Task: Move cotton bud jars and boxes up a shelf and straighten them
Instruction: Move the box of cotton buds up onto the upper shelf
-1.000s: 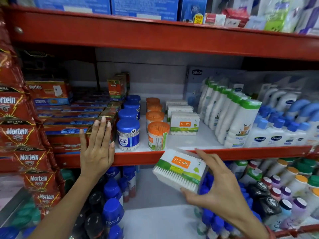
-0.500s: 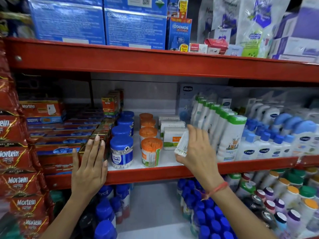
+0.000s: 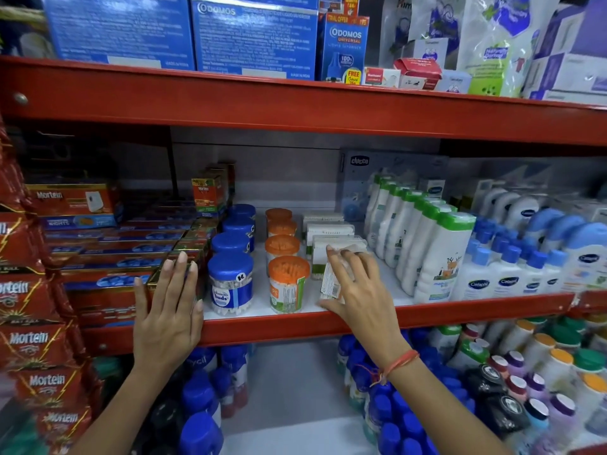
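On the middle red metal shelf [image 3: 295,326], the right hand [image 3: 359,290] is curled around a clear rectangular plastic box of white cotton buds [image 3: 330,282], thumb under its lower front corner and fingers [image 3: 348,257] over its top, the box standing on edge at the shelf front. Just behind it, toward 12 o'clock, three more clear boxes of cotton buds [image 3: 331,231] run in a row to the back. At 9 o'clock from the held box stands a round clear jar with an orange lid and green label [image 3: 288,284], heading a row of orange-lidded jars [image 3: 281,231]. Next at 9 o'clock is a round clear jar with a blue lid and blue "buds" label [image 3: 230,284], with a row of blue-lidded jars [image 3: 238,228] behind it.

The left hand [image 3: 167,313] is spread flat and holds nothing, palm against the front of a stack of red and gold Mortein cartons [image 3: 108,284], its fingertips at the top edge of the front carton, just beside the blue-lidded jar.

At 3 o'clock from the held box stand white bottles with green caps [image 3: 437,254], then white bottles with blue caps [image 3: 512,274]. A red string bracelet [image 3: 397,364] circles the right wrist.
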Demonstrator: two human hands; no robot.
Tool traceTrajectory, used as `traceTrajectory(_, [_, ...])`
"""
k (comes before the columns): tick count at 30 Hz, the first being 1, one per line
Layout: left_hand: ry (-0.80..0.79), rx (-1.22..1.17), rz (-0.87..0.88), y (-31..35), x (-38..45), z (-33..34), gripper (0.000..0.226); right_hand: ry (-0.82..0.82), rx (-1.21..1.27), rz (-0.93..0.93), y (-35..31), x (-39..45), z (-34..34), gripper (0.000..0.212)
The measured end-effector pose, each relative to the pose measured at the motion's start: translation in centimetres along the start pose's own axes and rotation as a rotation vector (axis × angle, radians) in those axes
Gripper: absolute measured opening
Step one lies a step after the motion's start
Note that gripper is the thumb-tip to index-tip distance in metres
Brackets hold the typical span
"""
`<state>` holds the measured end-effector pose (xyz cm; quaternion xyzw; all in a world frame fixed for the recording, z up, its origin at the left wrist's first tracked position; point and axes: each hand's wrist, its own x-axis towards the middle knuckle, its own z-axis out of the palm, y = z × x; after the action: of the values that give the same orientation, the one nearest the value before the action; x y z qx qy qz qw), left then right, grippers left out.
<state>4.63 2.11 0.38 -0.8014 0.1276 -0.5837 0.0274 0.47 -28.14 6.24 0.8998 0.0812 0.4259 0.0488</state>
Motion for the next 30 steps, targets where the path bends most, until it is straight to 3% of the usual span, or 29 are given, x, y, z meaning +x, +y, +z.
traceTrajectory(5, [-0.002,-0.001,0.004,-0.1,0.0,0.0,0.057,0.094,0.025,0.008,0.2,-0.9,0.6,0.063])
traceTrajectory(13, [0.005,0.0,-0.004,0.0,-0.1,0.1,0.057,0.148,0.082,0.001,-0.3,-0.6,-0.1,0.046])
traceTrajectory(17, [0.007,-0.003,-0.007,0.1,-0.1,0.1,0.056,0.175,0.287,-0.079,-1.9,0.8,-1.9,0.039])
traceTrajectory(22, [0.012,-0.014,-0.01,0.2,-0.1,0.1,0.055,0.034,0.558,-0.092,-4.9,3.7,-3.1,0.042])
traceTrajectory(27, [0.019,-0.01,-0.009,0.2,-0.1,0.2,0.057,-0.305,0.742,0.016,-7.5,7.2,-3.0,0.057])
traceTrajectory(30, [0.022,-0.011,-0.01,0.2,-0.2,0.2,0.057,-0.409,0.68,0.007,-9.1,8.9,-2.2,0.074])
